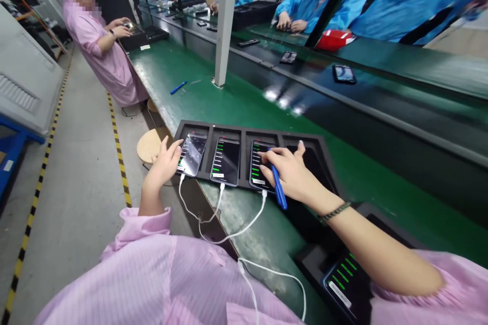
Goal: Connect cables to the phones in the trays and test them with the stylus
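We count three phones side by side in one black tray (244,129): the first phone (192,154), the middle phone (226,161) and the third phone (258,167), each plugged into one of three white cables (217,210). Our left hand (164,162) lies loosely open, its fingertips touching the first phone's left edge and clasping nothing. Our right hand (292,175) is closed around one blue pen (278,188), with a fingertip on the third phone's screen. A fourth phone (343,279) sits in a second tray (312,259) under our right forearm.

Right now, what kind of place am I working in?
Most likely a phone factory test line: cabled phones showing green test lists sit in a black tray, more phones lie on the conveyor belt, and smocked workers line the green bench.
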The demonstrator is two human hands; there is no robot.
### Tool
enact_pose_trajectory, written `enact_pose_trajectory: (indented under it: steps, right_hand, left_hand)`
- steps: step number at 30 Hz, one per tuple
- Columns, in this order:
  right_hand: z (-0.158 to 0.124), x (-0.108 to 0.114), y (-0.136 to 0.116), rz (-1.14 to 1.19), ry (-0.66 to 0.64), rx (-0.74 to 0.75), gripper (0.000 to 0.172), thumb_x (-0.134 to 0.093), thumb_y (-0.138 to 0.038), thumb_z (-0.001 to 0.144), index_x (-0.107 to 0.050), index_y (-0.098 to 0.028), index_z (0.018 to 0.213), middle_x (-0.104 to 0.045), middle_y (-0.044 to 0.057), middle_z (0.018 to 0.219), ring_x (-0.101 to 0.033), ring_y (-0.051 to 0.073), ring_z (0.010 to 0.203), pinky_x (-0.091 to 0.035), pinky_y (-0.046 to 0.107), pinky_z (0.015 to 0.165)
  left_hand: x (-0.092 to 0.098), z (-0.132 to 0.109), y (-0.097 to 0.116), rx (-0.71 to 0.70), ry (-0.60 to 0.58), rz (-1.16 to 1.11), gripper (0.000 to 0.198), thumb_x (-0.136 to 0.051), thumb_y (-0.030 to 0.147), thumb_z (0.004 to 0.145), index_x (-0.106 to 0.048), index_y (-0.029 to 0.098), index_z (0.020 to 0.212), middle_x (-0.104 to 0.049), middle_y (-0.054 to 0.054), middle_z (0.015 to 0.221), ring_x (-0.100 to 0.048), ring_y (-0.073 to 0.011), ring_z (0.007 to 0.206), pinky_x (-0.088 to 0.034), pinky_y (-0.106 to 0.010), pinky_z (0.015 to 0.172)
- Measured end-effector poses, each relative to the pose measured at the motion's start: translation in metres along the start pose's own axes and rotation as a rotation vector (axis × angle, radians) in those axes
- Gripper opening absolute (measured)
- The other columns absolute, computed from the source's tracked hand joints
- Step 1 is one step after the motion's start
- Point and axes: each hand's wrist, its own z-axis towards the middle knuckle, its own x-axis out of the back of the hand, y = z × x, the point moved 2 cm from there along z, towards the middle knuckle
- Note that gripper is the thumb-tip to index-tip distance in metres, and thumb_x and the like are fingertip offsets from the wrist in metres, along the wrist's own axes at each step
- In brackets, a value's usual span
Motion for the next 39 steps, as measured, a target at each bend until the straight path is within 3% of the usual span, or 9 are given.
enact_pose_trajectory:
  steps: [5, 9, 15, 22, 28, 35, 37, 39]
  right_hand:
    - [0.02, -0.013, -0.03, 0.07, -0.091, 0.126, 0.018, -0.04, -0.031, 0.091, -0.056, -0.022, 0.095, -0.07, 0.011, 0.109, -0.055, 0.032, 0.117, -0.008, 0.08, 0.108]
    - [0.024, -0.017, -0.031, 0.11, -0.115, 0.131, 0.018, -0.04, -0.032, 0.091, -0.054, -0.022, 0.088, -0.07, 0.011, 0.108, -0.057, 0.032, 0.114, -0.007, 0.081, 0.107]
    - [0.007, 0.007, -0.011, 0.143, 0.047, 0.077, 0.022, -0.039, -0.039, 0.092, -0.054, -0.023, 0.089, -0.069, 0.009, 0.1, -0.059, 0.029, 0.105, -0.006, 0.076, 0.11]
    - [-0.007, 0.015, 0.004, 0.079, 0.026, 0.014, 0.024, -0.04, -0.041, 0.091, -0.055, -0.024, 0.087, -0.067, 0.009, 0.094, -0.06, 0.029, 0.1, -0.017, 0.076, 0.108]
    - [-0.014, 0.011, 0.001, 0.049, 0.046, 0.051, 0.025, -0.038, -0.04, 0.092, -0.056, -0.023, 0.088, -0.068, 0.01, 0.096, -0.06, 0.029, 0.103, -0.015, 0.075, 0.109]
    - [-0.034, 0.023, 0.0, 0.041, 0.095, 0.093, 0.025, -0.038, -0.04, 0.094, -0.057, -0.024, 0.094, -0.071, 0.009, 0.097, -0.063, 0.029, 0.1, -0.014, 0.074, 0.111]
    - [-0.047, 0.029, -0.001, 0.042, 0.123, 0.095, 0.021, -0.04, -0.039, 0.094, -0.056, -0.025, 0.095, -0.072, 0.009, 0.105, -0.063, 0.028, 0.102, -0.013, 0.07, 0.113]
    - [-0.062, 0.038, -0.003, 0.045, 0.142, 0.098, 0.017, -0.042, -0.038, 0.094, -0.054, -0.027, 0.097, -0.071, 0.009, 0.11, -0.064, 0.028, 0.104, -0.016, 0.067, 0.115]
  left_hand:
    - [-0.003, 0.0, 0.006, -0.027, -0.027, -0.004, 0.052, -0.02, 0.045, 0.102, -0.046, 0.029, 0.145, -0.021, -0.013, 0.163, -0.024, -0.0318, 0.15, -0.025, -0.065, 0.115]
    - [-0.005, 0.001, 0.004, -0.05, -0.018, 0.018, 0.052, -0.021, 0.045, 0.102, -0.048, 0.03, 0.143, -0.024, -0.011, 0.163, -0.032, -0.0319, 0.147, -0.031, -0.061, 0.114]
    - [-0.006, 0.001, 0.001, -0.047, -0.025, 0.009, 0.052, -0.019, 0.045, 0.102, -0.049, 0.03, 0.142, -0.024, -0.01, 0.163, -0.031, -0.0332, 0.147, -0.03, -0.065, 0.113]
    - [-0.009, 0.004, 0.002, -0.061, -0.017, 0.03, 0.052, -0.02, 0.043, 0.102, -0.05, 0.029, 0.143, -0.024, -0.011, 0.162, -0.034, -0.0329, 0.145, -0.031, -0.062, 0.114]
    - [-0.008, 0.002, 0.001, -0.062, -0.032, 0.021, 0.054, -0.019, 0.044, 0.102, -0.05, 0.029, 0.143, -0.023, -0.01, 0.163, -0.031, -0.0331, 0.147, -0.029, -0.061, 0.115]
    - [-0.013, 0.006, 0.001, -0.025, -0.071, -0.025, 0.053, -0.023, 0.046, 0.102, -0.048, 0.029, 0.145, -0.019, -0.011, 0.164, -0.027, -0.0346, 0.148, -0.023, -0.062, 0.117]
    - [-0.01, 0.007, -0.004, -0.037, -0.047, -0.073, 0.053, -0.025, 0.047, 0.101, -0.044, 0.028, 0.147, -0.016, -0.012, 0.165, -0.026, -0.0342, 0.149, -0.024, -0.059, 0.118]
    - [-0.003, 0.002, -0.007, -0.084, 0.084, -0.126, 0.055, -0.027, 0.05, 0.101, -0.042, 0.026, 0.148, -0.015, -0.013, 0.164, -0.023, -0.0346, 0.149, -0.024, -0.059, 0.118]
